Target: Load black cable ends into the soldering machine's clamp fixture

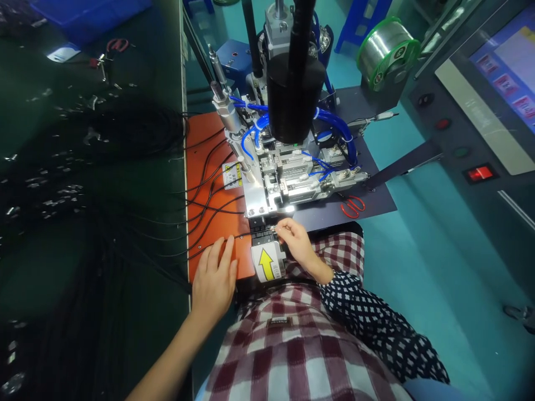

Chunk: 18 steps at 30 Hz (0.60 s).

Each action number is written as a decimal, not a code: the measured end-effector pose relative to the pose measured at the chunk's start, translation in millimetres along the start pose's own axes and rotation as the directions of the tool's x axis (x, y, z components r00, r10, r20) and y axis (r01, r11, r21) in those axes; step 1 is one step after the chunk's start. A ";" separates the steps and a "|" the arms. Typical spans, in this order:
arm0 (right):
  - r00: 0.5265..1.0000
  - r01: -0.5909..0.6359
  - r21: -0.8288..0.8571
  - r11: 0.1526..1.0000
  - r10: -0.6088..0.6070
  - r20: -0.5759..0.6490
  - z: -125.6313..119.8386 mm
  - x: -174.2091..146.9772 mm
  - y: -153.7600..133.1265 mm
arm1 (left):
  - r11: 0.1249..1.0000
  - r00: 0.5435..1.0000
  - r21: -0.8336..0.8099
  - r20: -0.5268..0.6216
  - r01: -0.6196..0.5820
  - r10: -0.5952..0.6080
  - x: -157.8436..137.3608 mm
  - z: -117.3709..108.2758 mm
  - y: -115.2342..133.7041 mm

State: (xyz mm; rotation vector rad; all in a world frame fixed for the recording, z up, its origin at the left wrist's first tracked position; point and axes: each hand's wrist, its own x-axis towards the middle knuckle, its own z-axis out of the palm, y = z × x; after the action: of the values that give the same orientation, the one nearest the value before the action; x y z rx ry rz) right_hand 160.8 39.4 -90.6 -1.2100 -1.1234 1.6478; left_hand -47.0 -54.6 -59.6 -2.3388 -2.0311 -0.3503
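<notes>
A thin black cable [246, 235] runs across the orange plate [215, 217] to the near edge of a metal machine [288, 184]. My right hand [295, 239] pinches the small metallic end of this cable, just above the black feed track [261, 231]. Lying on the orange plate, my left hand [215, 273] has its fingers stretched out beside the cable, their tips close to it or touching it. More black cables [204, 178] cross the plate and reach the machine. A white label with a yellow arrow [266, 263] sits between my hands.
Red-handled scissors [353, 207] lie right of the machine. A solder wire spool [388, 53] stands behind, and a black cylinder [295, 97] hangs over the machine. Tangled black cables cover the dark table [83, 234] at left. A control panel [472, 128] rises at right.
</notes>
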 end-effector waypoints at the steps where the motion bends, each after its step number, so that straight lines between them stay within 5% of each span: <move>1: 1.000 -0.002 0.009 1.000 0.002 -0.004 0.7 0.0 -0.3 | 1.000 1.000 -0.002 -0.003 0.001 -0.001 -0.3 0.3 0.4; 7: 0.996 -0.083 0.165 0.983 0.089 -0.026 -3.8 -2.9 4.7 | 1.000 1.000 0.014 0.016 0.015 -0.015 0.3 1.0 1.1; 18: 0.984 -0.032 0.105 0.994 0.050 -0.169 -25.1 -16.0 10.3 | 0.998 0.997 -0.036 0.053 0.051 -0.049 10.8 0.1 -3.0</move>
State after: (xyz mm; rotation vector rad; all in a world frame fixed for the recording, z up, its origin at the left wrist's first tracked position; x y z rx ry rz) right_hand 188.0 26.4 -99.9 -1.2893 -0.9029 1.5787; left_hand -48.5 -43.6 -58.0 -2.3467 -2.1278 -0.3349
